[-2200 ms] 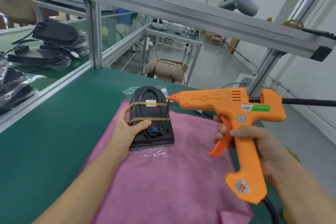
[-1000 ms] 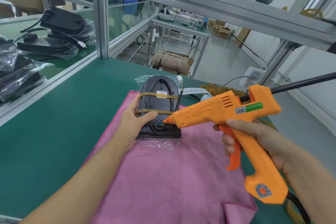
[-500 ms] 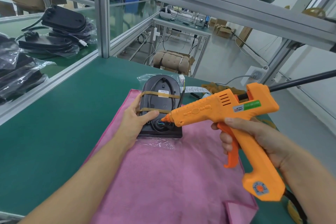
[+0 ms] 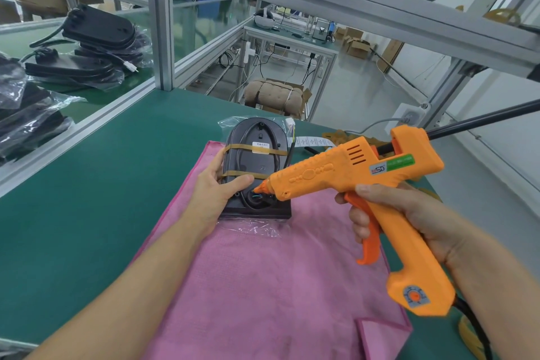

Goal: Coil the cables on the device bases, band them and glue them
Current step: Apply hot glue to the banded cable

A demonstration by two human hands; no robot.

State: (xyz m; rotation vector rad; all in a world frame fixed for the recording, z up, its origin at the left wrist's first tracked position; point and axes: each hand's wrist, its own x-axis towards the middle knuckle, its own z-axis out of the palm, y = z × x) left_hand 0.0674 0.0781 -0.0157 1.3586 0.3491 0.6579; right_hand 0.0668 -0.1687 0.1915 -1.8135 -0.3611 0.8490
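A black device base [image 4: 257, 155] lies underside up on a pink cloth [image 4: 263, 278], its cable coiled in the recess under two tan rubber bands. My left hand [image 4: 216, 184] grips the base's left edge, thumb lying across its lower face. My right hand [image 4: 388, 213] holds an orange glue gun [image 4: 368, 181] by the handle, fingers on the trigger. The gun's nozzle tip points into the round opening at the base's near end, where coloured wires show.
The cloth lies on a green bench mat [image 4: 87, 199]. Several more black bases in plastic bags [image 4: 87, 47] are stacked beyond an aluminium rail at the left. Loose rubber bands and a white label strip [image 4: 315, 142] lie behind the base. The gun's cord trails off at the bottom right.
The glue gun has swung down from level above the base until its nozzle sits at the base's near opening. My left hand keeps the same hold.
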